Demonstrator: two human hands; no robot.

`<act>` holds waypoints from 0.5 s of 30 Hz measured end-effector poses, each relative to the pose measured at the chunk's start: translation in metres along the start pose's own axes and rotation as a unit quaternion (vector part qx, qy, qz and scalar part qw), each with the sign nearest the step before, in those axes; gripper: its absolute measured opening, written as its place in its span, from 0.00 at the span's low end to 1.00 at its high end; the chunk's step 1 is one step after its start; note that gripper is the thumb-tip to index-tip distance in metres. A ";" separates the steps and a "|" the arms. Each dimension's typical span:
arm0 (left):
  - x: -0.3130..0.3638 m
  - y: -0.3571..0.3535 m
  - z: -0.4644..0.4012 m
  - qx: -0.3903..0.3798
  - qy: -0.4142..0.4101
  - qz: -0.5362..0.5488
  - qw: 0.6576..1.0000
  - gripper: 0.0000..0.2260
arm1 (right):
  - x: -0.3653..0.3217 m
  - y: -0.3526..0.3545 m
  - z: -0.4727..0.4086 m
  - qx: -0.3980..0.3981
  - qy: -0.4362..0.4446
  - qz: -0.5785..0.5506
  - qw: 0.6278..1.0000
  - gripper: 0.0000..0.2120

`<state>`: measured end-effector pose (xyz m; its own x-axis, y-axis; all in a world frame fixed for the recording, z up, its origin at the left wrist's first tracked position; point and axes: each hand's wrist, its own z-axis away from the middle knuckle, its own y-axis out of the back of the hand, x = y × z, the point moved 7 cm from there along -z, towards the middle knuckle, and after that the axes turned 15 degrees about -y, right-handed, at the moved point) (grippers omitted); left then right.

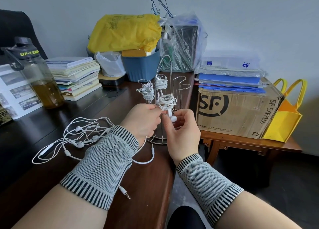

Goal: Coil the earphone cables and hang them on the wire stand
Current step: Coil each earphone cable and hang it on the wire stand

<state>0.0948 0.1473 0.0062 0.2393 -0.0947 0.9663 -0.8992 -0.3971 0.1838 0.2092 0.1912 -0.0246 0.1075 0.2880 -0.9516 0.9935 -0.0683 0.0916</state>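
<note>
At the far left a clear water bottle (40, 77) holding amber liquid stands on the dark wooden desk (131, 180), with a stack of books (76, 75) just beside it. Nearer the person, a loose tangle of white earphones (77, 139) lies on the desk, one cable running under the left wrist sleeve (101, 165) to a jack plug (125, 192) near the desk's front edge. The left hand (141, 120) pinches the lower part of a coiled earphone bundle (166, 102), which sits against the wire stand (164, 84) (whether it already hangs on a hook I cannot tell). Two more coils (148, 90) hang higher on the stand. The right hand (181, 132) has its fingers curled around an earbud (173, 118) dangling from that bundle. Further right, a cardboard box (238, 113) rests on a lower table, with a yellow bag (284, 118) touching it.
</note>
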 end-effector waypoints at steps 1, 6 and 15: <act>-0.001 0.000 0.000 -0.001 0.001 -0.003 1.000 0.15 | -0.001 0.000 -0.001 0.005 -0.010 -0.002 1.000 0.14; -0.004 0.006 -0.003 0.008 -0.001 -0.014 1.000 0.14 | -0.014 -0.001 -0.008 -0.004 -0.004 0.059 0.998 0.12; -0.004 0.009 -0.003 0.035 -0.005 -0.011 0.999 0.15 | -0.039 0.004 -0.009 -0.035 0.052 0.198 0.978 0.07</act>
<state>0.0849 0.1465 0.0045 0.2626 -0.0950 0.9602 -0.8660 -0.4620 0.1911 0.2092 0.1886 0.0156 0.4850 0.3486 -0.8020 0.8725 -0.1308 0.4708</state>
